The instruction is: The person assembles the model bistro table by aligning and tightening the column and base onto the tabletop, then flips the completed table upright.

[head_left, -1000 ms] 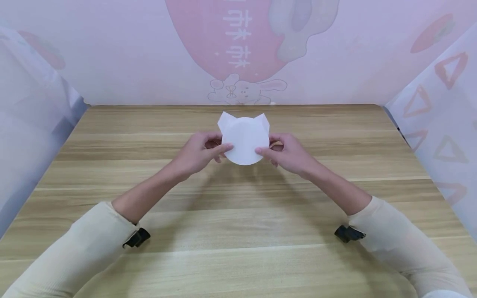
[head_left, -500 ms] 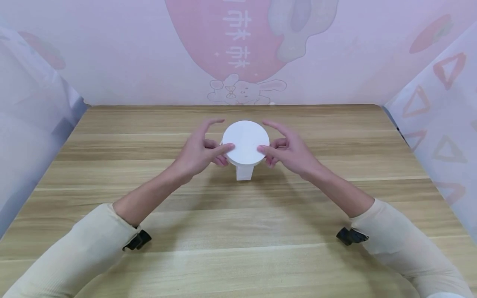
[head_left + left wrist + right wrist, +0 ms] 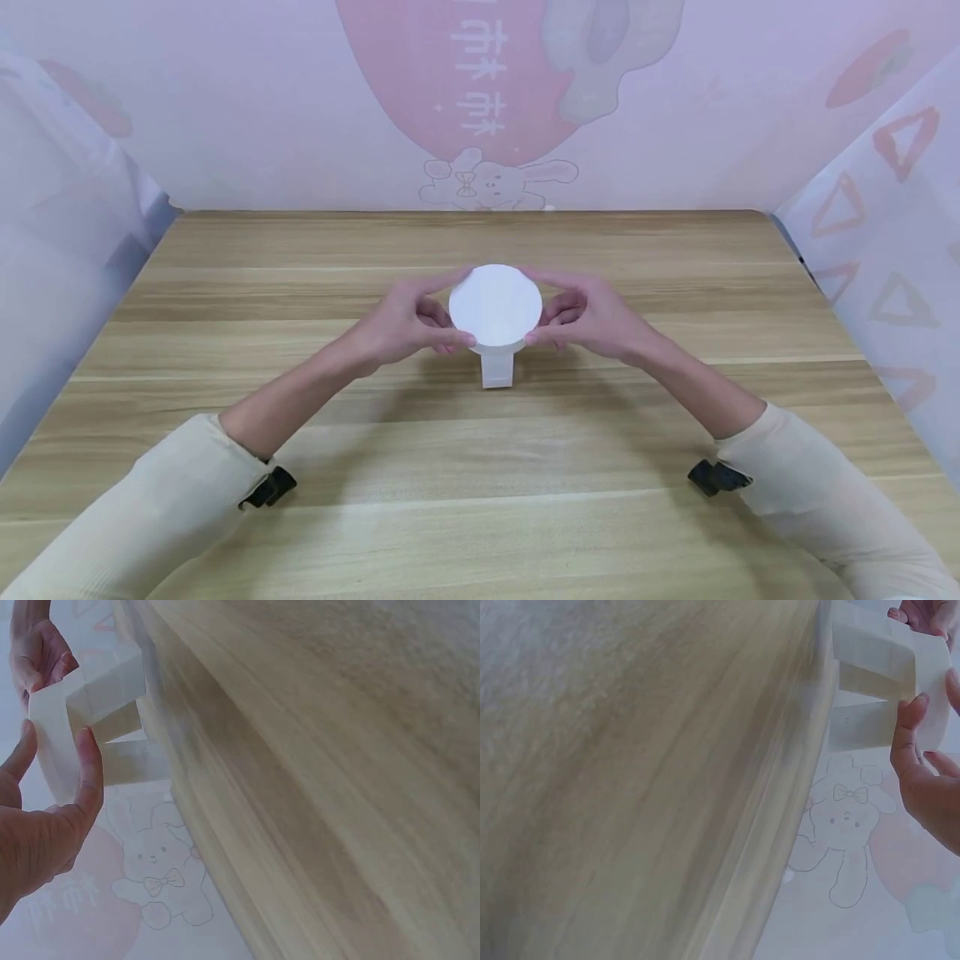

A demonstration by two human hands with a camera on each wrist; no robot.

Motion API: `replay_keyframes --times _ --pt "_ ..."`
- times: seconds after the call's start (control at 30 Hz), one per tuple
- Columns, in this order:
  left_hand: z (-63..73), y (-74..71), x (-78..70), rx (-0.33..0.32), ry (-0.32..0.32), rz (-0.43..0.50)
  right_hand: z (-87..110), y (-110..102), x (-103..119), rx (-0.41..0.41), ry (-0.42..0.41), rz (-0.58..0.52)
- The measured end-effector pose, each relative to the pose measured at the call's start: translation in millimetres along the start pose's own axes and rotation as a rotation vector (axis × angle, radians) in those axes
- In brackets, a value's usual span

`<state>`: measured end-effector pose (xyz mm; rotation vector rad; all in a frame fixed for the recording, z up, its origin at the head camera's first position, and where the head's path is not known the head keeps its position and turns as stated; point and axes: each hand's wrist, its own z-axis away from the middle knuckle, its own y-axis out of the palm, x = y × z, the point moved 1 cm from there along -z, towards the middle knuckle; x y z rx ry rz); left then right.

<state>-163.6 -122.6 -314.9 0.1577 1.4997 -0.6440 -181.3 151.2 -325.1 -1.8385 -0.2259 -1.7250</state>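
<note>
A small white round-topped stool is between both hands at the middle of the table, its seat facing up. One leg shows below the seat in the head view; the left wrist view shows several flat, blocky legs reaching down to the tabletop or close above it. My left hand holds the seat's left edge, thumb in front and forefinger behind. My right hand grips the right edge in the same way. In the right wrist view, my right hand's fingers lie against the seat rim.
The wood-grain table spreads out on all sides of the stool. A pale printed backdrop rises behind the table's far edge, and white sheets hang at both sides. Black wrist devices sit at the sleeve cuffs.
The stool was tipped with two legs showing beyond the seat, then turned legs-down with one leg towards me. It has moved lower and nearer; my raised forefingers have closed onto the rim.
</note>
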Motion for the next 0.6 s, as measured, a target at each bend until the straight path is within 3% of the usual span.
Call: replay_keyframes --times 0.27,0.6 --pt "-4.0 2.9 8.1 0.032 -0.044 -0.001 -0.1 0 -9 0.026 0.08 0.011" --pt "-5.8 2.4 9.3 0.053 -0.05 -0.038 -0.3 0 -11 0.036 0.092 0.007"
